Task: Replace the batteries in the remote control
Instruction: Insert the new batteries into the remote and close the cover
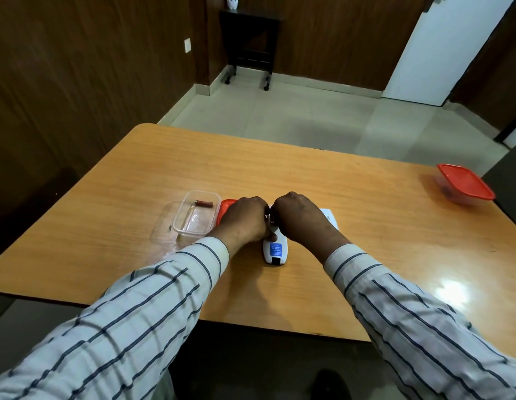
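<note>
1. Your left hand [245,219] and right hand [301,219] both curl around the white remote control [274,251], back-side up mid-table [337,197], long axis running from near edge to far edge.
2. A clear container [194,216] just left holds one battery [204,203].
3. A red-lidded container [464,184] sits at the right edge.
4. A red lid [225,207] is half hidden behind your left hand.
</note>
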